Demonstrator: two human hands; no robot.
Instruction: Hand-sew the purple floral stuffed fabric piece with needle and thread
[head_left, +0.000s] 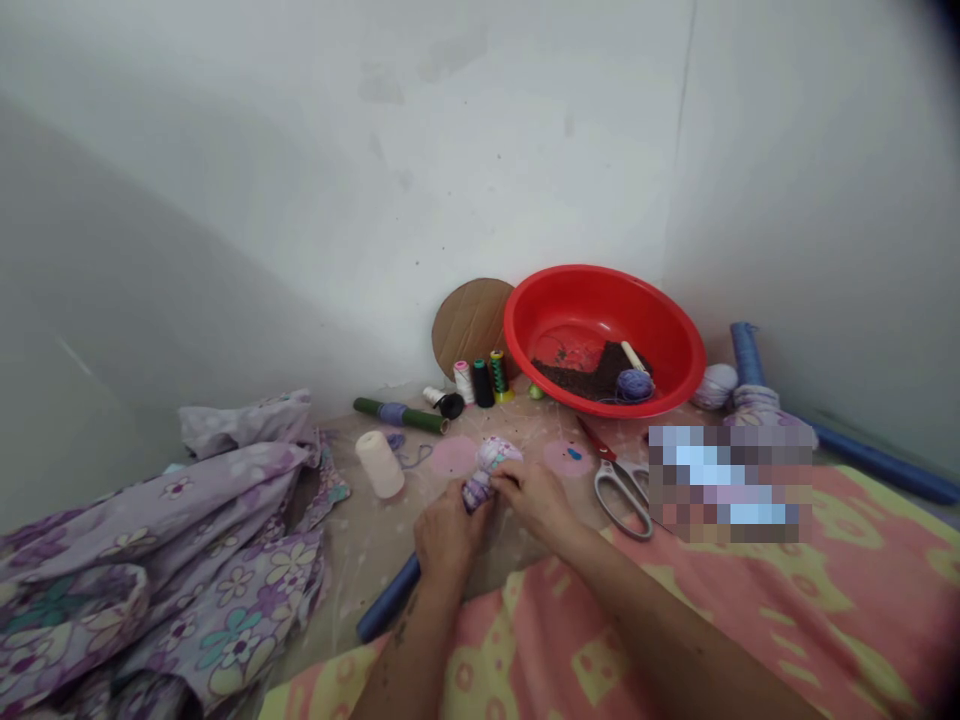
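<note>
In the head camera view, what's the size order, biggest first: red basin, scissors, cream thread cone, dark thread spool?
1. Red basin
2. Scissors
3. Cream thread cone and dark thread spool: they look alike in size, and the cone sits nearer the camera, so I cannot rank them.

The left hand (450, 535) and right hand (536, 500) clasp a purple floral cloth bundle (489, 475) near a pair of scissors (616, 468).

Two hands: left hand (450, 535), right hand (536, 500). One cloth bundle (491, 458) between them. Five thread spools (482, 383) (four by bowl, one cream spool off alone). One red bowl (600, 320). One pair of scissors (621, 497). One round cardboard (471, 326). Two pink dots (453, 456). Two yarn balls (634, 385).
</note>
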